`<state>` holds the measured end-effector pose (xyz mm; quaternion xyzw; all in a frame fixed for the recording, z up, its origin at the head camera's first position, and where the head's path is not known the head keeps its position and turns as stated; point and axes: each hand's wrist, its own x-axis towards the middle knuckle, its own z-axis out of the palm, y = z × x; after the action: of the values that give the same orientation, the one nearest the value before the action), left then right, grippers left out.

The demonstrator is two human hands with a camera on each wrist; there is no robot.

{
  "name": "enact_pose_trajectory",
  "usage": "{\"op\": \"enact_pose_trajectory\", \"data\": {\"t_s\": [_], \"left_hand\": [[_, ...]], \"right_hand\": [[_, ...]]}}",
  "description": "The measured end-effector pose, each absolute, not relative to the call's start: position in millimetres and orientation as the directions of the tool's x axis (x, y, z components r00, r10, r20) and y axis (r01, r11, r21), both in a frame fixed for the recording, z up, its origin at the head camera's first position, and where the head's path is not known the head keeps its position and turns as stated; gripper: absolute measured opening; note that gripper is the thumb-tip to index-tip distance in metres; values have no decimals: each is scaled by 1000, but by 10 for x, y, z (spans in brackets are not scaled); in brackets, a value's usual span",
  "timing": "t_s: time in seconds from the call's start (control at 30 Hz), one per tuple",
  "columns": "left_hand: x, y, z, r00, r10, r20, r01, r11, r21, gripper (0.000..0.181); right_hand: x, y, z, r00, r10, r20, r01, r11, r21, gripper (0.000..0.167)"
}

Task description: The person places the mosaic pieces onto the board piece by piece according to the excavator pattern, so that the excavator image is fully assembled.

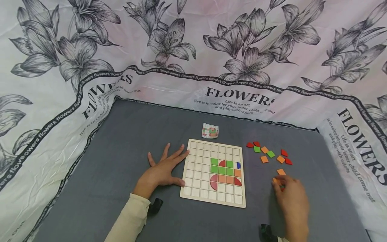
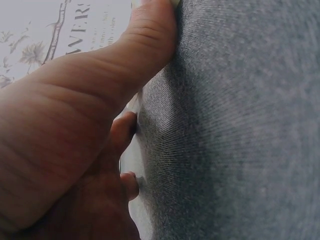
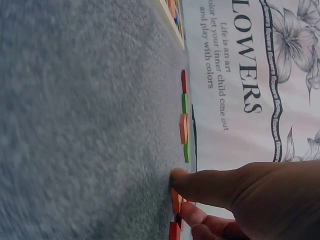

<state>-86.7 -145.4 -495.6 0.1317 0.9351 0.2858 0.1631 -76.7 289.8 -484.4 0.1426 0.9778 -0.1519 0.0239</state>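
A pale wooden grid board (image 1: 196,195) lies on the grey surface, with green, red, orange and blue tiles in some squares. My left hand (image 1: 161,173) is spread at the board's left side, thumb and a fingertip touching its edge. In the left wrist view the thumb (image 2: 145,40) reaches to a sliver of the board. To the right of the board, my right hand (image 1: 291,198) pinches an orange square tile (image 1: 275,182) between thumb and fingers, down at the surface. The same orange tile (image 3: 175,201) shows beside the thumb in the right wrist view, partly hidden.
Loose orange, green and red tiles lie scattered right of the board, among them a green square (image 1: 257,149) and a red quarter-round (image 1: 288,161). Behind the board lies a small pattern card (image 1: 210,130). A flower-printed cloth (image 1: 169,84) borders the grey surface.
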Motion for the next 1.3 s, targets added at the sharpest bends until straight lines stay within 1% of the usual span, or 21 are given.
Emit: {"op": "enact_pose_trajectory", "data": {"t_s": [0.1,0.23,0.33,0.4,0.47,0.57,0.7,0.87,0.97,1.13,1.3], "left_hand": [[-862,-1456,-4948,-915,332,-228,148,803,577,116],[-858,-1455,-4945,-915,335,-226,150,801,580,116],[-859,-1448,-4947,-912,343,-226,155,797,584,116],[-857,-1443,-4948,-912,345,-225,157,797,583,116],[-856,-1440,-4948,-912,344,-224,158,798,582,116],[-855,-1439,-4949,-912,343,-224,159,800,579,116],[-854,-1443,-4950,-913,343,-220,162,801,576,116],[-854,-1451,-4953,-915,342,-215,163,799,579,116],[-855,-1460,-4960,-916,339,-214,163,802,575,116],[-859,-1467,-4964,-915,341,-216,166,805,570,116],[-859,-1454,-4954,-913,342,-221,161,802,575,116]], "right_hand": [[-779,2862,-4843,-970,225,-96,244,920,-307,40],[-765,2795,-4846,-988,126,-86,149,918,-367,46],[-716,2681,-4848,-999,36,-23,42,906,-421,45],[-671,2571,-4848,-998,-32,47,-50,894,-445,41],[-630,2447,-4844,-985,-113,127,-159,878,-451,37],[-572,2274,-4844,-943,-239,230,-318,847,-425,35],[-502,2106,-4883,-888,-358,289,-450,808,-381,37],[-452,1988,-4961,-840,-445,312,-536,768,-349,35],[-438,1941,-4994,-819,-474,323,-568,749,-342,33],[-431,1872,-5015,-798,-500,336,-598,724,-344,29],[-425,1825,-5016,-793,-507,338,-604,726,-328,32]]}}
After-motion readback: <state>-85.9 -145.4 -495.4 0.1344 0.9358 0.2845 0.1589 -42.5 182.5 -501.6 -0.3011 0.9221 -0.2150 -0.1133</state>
